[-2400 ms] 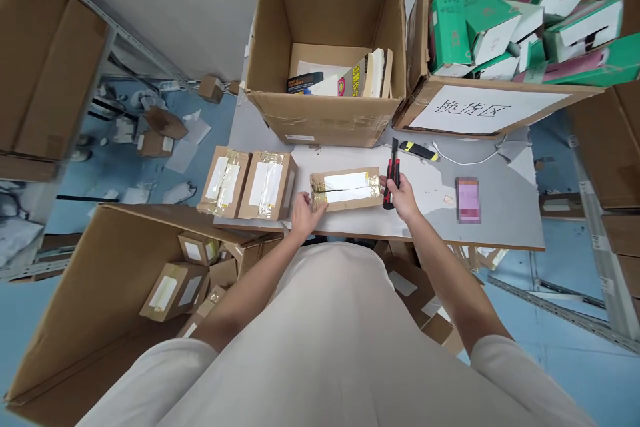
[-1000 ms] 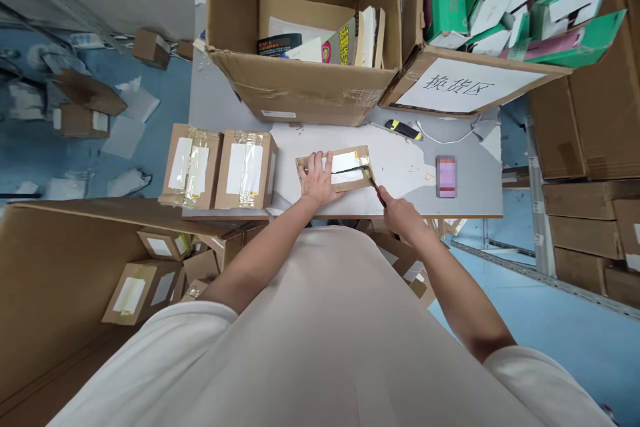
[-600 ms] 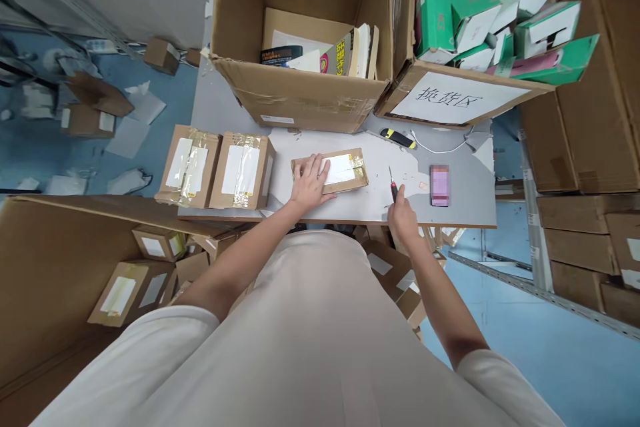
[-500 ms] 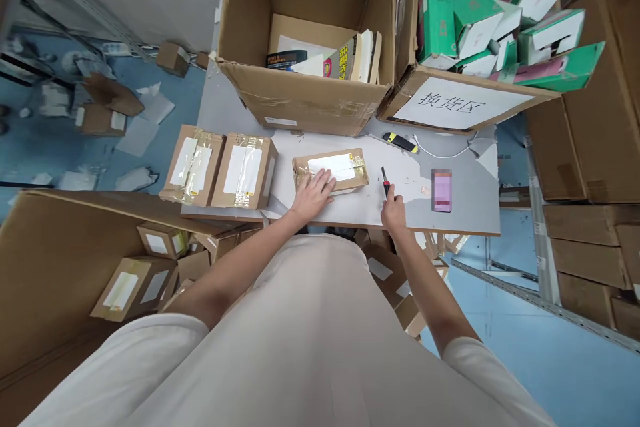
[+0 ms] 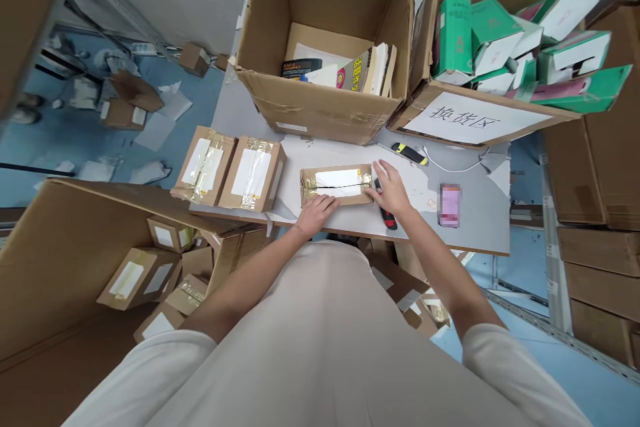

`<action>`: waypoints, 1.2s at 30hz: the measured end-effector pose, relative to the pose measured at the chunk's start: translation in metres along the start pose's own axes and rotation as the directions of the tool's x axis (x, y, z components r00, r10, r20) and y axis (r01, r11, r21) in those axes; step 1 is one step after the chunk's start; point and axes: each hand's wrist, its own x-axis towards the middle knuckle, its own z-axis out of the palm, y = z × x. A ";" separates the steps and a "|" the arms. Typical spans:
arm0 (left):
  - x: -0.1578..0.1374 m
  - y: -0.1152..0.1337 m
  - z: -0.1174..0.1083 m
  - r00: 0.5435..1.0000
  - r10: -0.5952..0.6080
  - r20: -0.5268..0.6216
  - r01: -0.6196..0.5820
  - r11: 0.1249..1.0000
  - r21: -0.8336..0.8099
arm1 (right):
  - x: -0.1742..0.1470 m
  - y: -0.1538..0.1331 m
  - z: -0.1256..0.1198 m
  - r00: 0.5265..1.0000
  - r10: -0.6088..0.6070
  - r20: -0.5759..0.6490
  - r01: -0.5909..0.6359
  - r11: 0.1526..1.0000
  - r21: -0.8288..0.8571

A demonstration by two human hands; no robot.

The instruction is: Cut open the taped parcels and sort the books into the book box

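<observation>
A small taped cardboard box (image 5: 345, 178) with a white label lies on the table, and a dark slit runs lengthwise across its top. My left hand (image 5: 317, 213) rests at the box's front edge, fingers stretched over the top near the left end. At the right end, my right hand (image 5: 393, 190) has its fingers apart, thumb touching the box's corner. A red and black utility knife (image 5: 388, 217) lies on the table, partly hidden under my right hand. Two more taped boxes, one on the far left (image 5: 204, 167) and one beside it (image 5: 253, 173), stand left of the slit box.
Behind stands a large open carton (image 5: 320, 107) with books inside. A second carton (image 5: 415, 97), full of green-and-white boxes, is to its right. A yellow and black cutter (image 5: 410, 153), a white cable (image 5: 450, 168) and a phone (image 5: 450, 205) lie on the table (image 5: 480, 227).
The red utility knife has left my right hand and now lies on the table. My right hand moved left to the box's end. The box top now shows a slit; my left hand slid to its front edge.
</observation>
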 end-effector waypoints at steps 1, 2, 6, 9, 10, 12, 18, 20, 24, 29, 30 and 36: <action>-0.001 -0.001 0.000 1.000 0.009 0.004 -0.009 1.000 -0.003 | 0.014 -0.005 -0.005 0.992 -0.112 0.061 0.114 0.993 -0.029; -0.001 -0.002 -0.001 1.000 0.016 0.009 -0.015 1.000 -0.009 | 0.025 -0.009 -0.008 0.973 -0.191 0.131 0.200 0.978 -0.058; -0.001 -0.007 -0.003 0.999 0.004 0.050 -0.002 0.999 -0.043 | 0.043 -0.024 -0.006 0.922 -0.246 0.300 0.311 0.931 -0.190; -0.002 -0.007 -0.004 0.996 -0.003 0.085 0.008 0.998 -0.055 | 0.042 -0.026 -0.011 0.909 -0.206 0.362 0.298 0.928 -0.222; -0.003 -0.007 -0.004 0.995 0.003 0.096 0.003 0.998 -0.057 | 0.044 -0.025 -0.015 0.905 -0.170 0.391 0.270 0.939 -0.215; -0.005 -0.006 -0.003 0.993 0.017 0.113 -0.010 0.998 -0.063 | 0.052 -0.021 -0.024 0.903 -0.080 0.423 0.174 0.967 -0.188; -0.008 -0.002 -0.003 0.996 0.002 0.085 0.009 0.992 -0.128 | 0.087 -0.010 -0.015 0.958 0.164 0.236 -0.191 0.977 0.097; -0.006 0.000 -0.008 0.997 -0.044 0.070 0.054 0.989 -0.140 | 0.088 -0.013 -0.006 0.952 0.268 0.148 -0.288 0.948 0.136; 0.000 -0.006 -0.034 0.987 -0.138 0.078 0.146 0.983 -0.115 | 0.065 -0.031 -0.008 0.986 0.139 -0.093 -0.135 0.989 0.055; 0.013 -0.053 -0.069 0.960 -0.157 0.230 0.171 0.985 -0.041 | 0.029 -0.058 -0.027 0.910 -0.283 0.304 0.293 0.956 0.013; 0.016 -0.064 -0.071 0.955 -0.132 0.264 0.147 0.988 -0.038 | 0.026 -0.062 -0.029 0.887 -0.262 0.381 0.286 0.958 -0.006; 0.023 -0.102 -0.060 0.969 -0.046 0.244 0.077 0.990 -0.119 | 0.000 -0.082 -0.022 0.945 -0.075 0.320 0.154 0.961 -0.230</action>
